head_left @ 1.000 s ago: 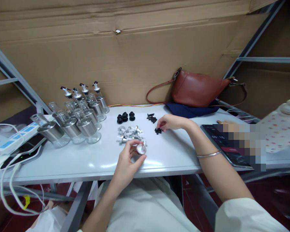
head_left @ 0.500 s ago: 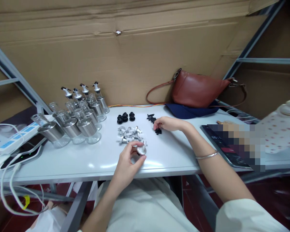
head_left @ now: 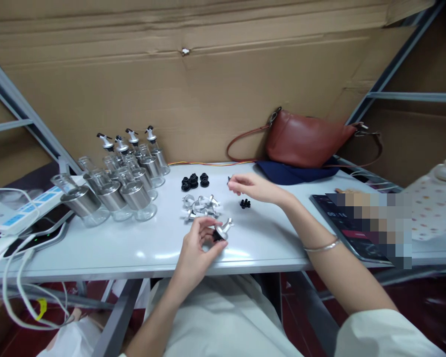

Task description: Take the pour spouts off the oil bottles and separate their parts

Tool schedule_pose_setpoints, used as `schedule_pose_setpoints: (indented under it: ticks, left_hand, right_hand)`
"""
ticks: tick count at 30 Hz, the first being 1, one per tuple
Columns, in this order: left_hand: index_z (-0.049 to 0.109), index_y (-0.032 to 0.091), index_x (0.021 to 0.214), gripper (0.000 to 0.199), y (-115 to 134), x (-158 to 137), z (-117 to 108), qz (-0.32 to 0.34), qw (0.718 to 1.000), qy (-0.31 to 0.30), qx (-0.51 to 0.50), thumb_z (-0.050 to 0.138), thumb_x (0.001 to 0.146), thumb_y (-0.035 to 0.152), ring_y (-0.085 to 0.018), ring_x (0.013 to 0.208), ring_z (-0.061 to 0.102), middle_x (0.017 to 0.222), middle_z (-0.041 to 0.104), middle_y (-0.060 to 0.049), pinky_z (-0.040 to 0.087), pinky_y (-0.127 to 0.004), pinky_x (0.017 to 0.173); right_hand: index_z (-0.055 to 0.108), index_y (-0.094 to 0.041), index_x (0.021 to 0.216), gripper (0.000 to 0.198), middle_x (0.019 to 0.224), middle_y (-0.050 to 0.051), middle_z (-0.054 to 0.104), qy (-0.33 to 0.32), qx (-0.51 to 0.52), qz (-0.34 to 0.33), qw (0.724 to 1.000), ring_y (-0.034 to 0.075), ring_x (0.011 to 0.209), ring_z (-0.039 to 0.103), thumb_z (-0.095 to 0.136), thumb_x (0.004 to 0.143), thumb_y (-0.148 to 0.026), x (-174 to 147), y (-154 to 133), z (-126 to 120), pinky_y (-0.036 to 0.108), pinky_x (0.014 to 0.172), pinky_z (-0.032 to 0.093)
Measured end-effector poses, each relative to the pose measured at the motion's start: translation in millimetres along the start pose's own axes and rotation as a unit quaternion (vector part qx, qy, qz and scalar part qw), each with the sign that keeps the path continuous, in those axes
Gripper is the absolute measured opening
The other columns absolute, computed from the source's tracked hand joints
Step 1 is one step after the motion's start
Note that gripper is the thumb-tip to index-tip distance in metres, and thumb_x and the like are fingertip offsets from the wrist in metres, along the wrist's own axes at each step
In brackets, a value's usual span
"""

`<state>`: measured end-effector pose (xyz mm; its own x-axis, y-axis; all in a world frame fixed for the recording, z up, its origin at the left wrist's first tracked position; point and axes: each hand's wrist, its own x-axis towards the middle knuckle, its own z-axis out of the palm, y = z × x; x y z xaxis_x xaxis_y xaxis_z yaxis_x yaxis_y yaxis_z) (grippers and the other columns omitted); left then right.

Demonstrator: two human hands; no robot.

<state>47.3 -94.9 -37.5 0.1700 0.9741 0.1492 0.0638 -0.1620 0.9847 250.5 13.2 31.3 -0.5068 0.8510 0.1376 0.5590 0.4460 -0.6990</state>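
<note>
Head view | white table (head_left: 267, 248) | steel-banded bottles (head_left: 136, 195) stand at its left | right hand (head_left: 253, 187) curls its fingers, cannot tell if holding anything | left hand (head_left: 198, 248) grips silver spout (head_left: 223, 231), near loose silver pieces (head_left: 201, 203) | black caps (head_left: 245, 204) lie near right hand

Glare streaks the bright desk (head_left: 163, 240) near its front edge; blocky pixels blot its right end; the floor (head_left: 292, 325) below is dim.

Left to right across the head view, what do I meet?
White-and-blue plastic power strip, steel-banded clear glass bottles, black ringed stoppers, held silver metallic pourer, small black pieces, flat black touchscreen device.
</note>
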Motion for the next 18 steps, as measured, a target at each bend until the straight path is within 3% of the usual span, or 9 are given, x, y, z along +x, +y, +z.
schedule_pose_setpoints:
  ticks: [3, 5, 8, 11, 14, 18]
  left_hand:
    - [0.05, 0.02, 0.096, 0.031, -1, 0, 1, 0.0, 0.999, 0.015, -0.028, 0.069, 0.072, 0.02, -0.013, 0.092, 0.06, 0.107, 0.063, -0.005, 0.047, -0.023, 0.079]
    - [0.051, 0.02, 0.096, 0.03, 0, -1, 2, 0.004, 0.998, 0.026, -0.052, 0.069, 0.072, 0.02, -0.013, 0.091, 0.06, 0.111, 0.061, -0.005, 0.047, -0.023, 0.081]
    - [0.055, 0.02, 0.098, 0.028, 1, -1, 1, 0.026, 0.996, 0.042, -0.079, 0.068, 0.073, 0.02, -0.012, 0.095, 0.06, 0.123, 0.055, -0.005, 0.047, -0.024, 0.085]
    - [0.059, 0.019, 0.099, 0.028, 2, 1, -1, 0.036, 0.993, 0.055, -0.098, 0.069, 0.072, 0.022, -0.014, 0.094, 0.06, 0.112, 0.059, -0.005, 0.048, -0.024, 0.086]
    - [0.062, 0.017, 0.096, 0.027, 2, 2, -4, 0.032, 0.992, 0.062, -0.109, 0.071, 0.07, 0.022, -0.014, 0.087, 0.06, 0.094, 0.062, -0.003, 0.049, -0.024, 0.083]
    - [0.066, 0.018, 0.095, 0.021, 1, 2, -4, 0.059, 0.996, 0.044, -0.058, 0.067, 0.076, 0.024, -0.013, 0.085, 0.06, 0.089, 0.059, -0.002, 0.049, -0.022, 0.077]
  right_hand:
    - [0.058, -0.016, 0.087, 0.03, 0.078, 0.003, 0.061, -0.085, 0.039, -0.068, 0.993, 0.015, 0.071, 0.055, 0.05, 0.086, -0.045, -19, -30, 11, 0.025, 0.066, 0.043]
    - [0.061, -0.017, 0.089, 0.023, 0.085, 0.004, 0.064, -0.122, 0.003, -0.09, 0.988, 0.016, 0.077, 0.057, 0.054, 0.086, -0.038, -36, -44, 22, 0.027, 0.07, 0.044]
    - [0.057, -0.018, 0.1, 0.016, 0.095, 0.005, 0.063, -0.042, -0.024, -0.086, 0.995, 0.016, 0.083, 0.057, 0.05, 0.09, -0.028, -57, -52, 40, 0.029, 0.076, 0.045]
    - [0.053, -0.019, 0.101, 0.014, 0.096, 0.006, 0.061, 0.026, -0.025, -0.087, 0.996, 0.016, 0.081, 0.057, 0.044, 0.093, -0.027, -64, -49, 54, 0.029, 0.075, 0.046]
    - [0.051, -0.019, 0.101, 0.014, 0.094, 0.005, 0.06, 0.04, -0.028, -0.085, 0.995, 0.015, 0.079, 0.056, 0.041, 0.095, -0.027, -64, -44, 61, 0.028, 0.074, 0.046]
    - [0.048, -0.021, 0.098, 0.015, 0.091, 0.004, 0.059, 0.043, -0.022, -0.059, 0.997, 0.015, 0.078, 0.056, 0.036, 0.097, -0.029, -68, -37, 68, 0.027, 0.072, 0.046]
